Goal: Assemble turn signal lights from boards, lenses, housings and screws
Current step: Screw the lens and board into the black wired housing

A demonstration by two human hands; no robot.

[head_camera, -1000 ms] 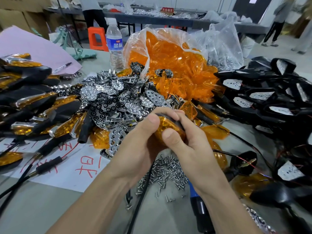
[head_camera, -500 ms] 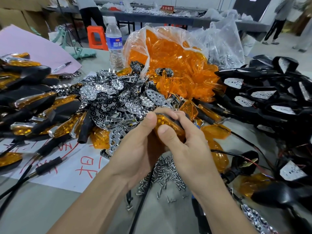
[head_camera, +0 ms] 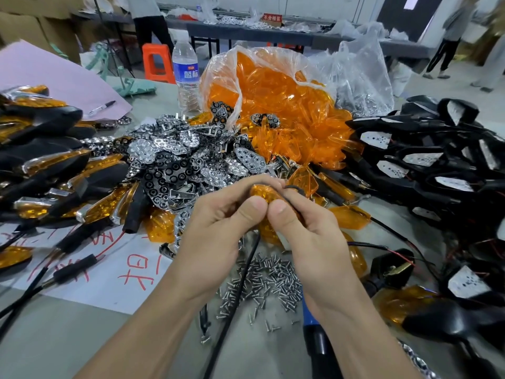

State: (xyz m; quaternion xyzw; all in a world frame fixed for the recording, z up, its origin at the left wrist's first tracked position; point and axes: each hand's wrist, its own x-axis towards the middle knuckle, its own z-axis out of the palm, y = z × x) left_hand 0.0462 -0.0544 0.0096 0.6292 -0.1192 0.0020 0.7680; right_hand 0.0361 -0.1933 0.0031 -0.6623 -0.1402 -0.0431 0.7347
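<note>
Squeezing a half-built amber-lensed turn signal light (head_camera: 261, 193) above the grey worktop (head_camera: 68, 337).
Left hand (head_camera: 218, 228) and right hand (head_camera: 311, 236) each pinch it in a curled grip, thumbs side by side on the lens, probably to seat it evenly; small silver screws (head_camera: 269, 280) lie heaped just below; the far clear plastic bag (head_camera: 226, 67) spills orange lenses (head_camera: 287, 149).
</note>
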